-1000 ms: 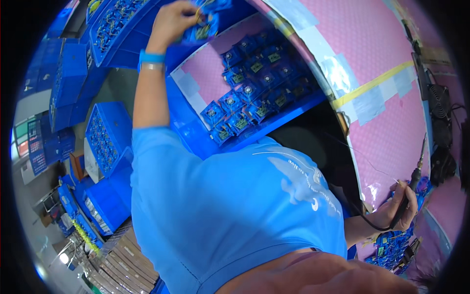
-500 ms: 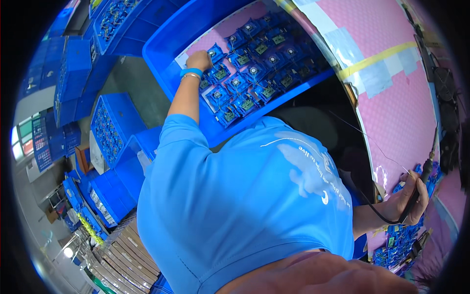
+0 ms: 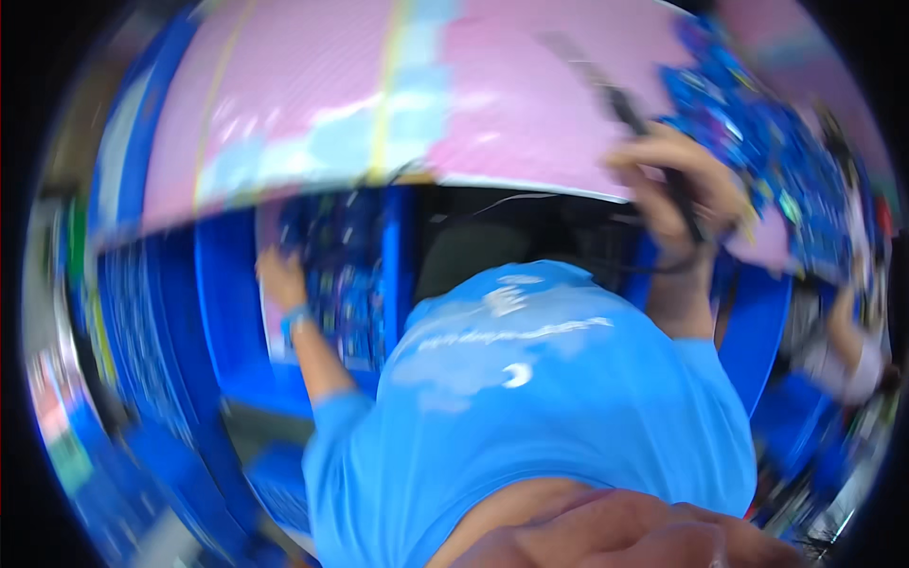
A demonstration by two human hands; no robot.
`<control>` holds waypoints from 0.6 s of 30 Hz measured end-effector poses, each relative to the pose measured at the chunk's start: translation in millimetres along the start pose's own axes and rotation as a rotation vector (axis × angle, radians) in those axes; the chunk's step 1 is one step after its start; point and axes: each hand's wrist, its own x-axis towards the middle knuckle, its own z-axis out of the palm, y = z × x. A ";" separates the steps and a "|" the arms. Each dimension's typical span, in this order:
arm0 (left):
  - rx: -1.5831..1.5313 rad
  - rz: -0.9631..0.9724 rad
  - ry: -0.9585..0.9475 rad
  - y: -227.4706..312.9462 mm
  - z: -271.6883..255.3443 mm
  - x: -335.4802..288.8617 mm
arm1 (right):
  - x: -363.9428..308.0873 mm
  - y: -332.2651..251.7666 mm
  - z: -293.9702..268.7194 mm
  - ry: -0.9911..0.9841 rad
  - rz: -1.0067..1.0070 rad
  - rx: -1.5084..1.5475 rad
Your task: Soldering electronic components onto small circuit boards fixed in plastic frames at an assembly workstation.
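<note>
In my right hand (image 3: 691,185) I hold a soldering iron (image 3: 621,107) by its dark handle, fingers curled around it. Its blurred tip points up and left, above the pink tabletop (image 3: 530,95). My left hand (image 3: 281,277), with a blue band on the wrist, reaches into a blue bin (image 3: 222,312). It is at the left side of rows of small blue fan units (image 3: 346,303) inside. Motion blur smears the left fingers, so whether they grip anything does not show.
A heap of blue units (image 3: 757,142) lies at the right end of the table. Yellow tape (image 3: 388,95) crosses the pink cover. More blue bins (image 3: 156,350) stand at the left. Another person's arm (image 3: 843,322) shows at the far right.
My view has swung to the right, bringing the table across the top and the bin toward the left. My left hand remains in the bin; the right still holds the soldering iron.
</note>
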 end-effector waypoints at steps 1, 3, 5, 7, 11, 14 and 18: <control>-0.296 -0.240 -0.003 77.4 -41.3 47.7 | 3.2 4.3 -5.1 -0.051 0.051 -0.030; -0.797 -0.387 0.006 166.2 -127.6 85.4 | 3.5 4.6 7.6 0.000 0.060 0.111; -1.094 -0.006 -0.057 245.0 -174.3 96.0 | 6.2 3.2 16.0 0.022 0.033 0.112; -1.422 0.223 -0.233 327.1 -193.9 106.1 | 3.5 7.8 15.4 0.075 -0.022 0.111; -1.553 0.359 -1.103 374.1 -190.5 129.4 | 7.1 12.0 3.5 0.158 -0.082 0.045; -1.544 0.471 -0.933 424.4 -198.5 146.3 | -6.9 29.5 -39.3 0.246 -0.068 -0.163; -1.814 0.302 -0.983 501.0 -195.2 177.8 | -16.8 34.2 -85.7 0.199 -0.073 -0.467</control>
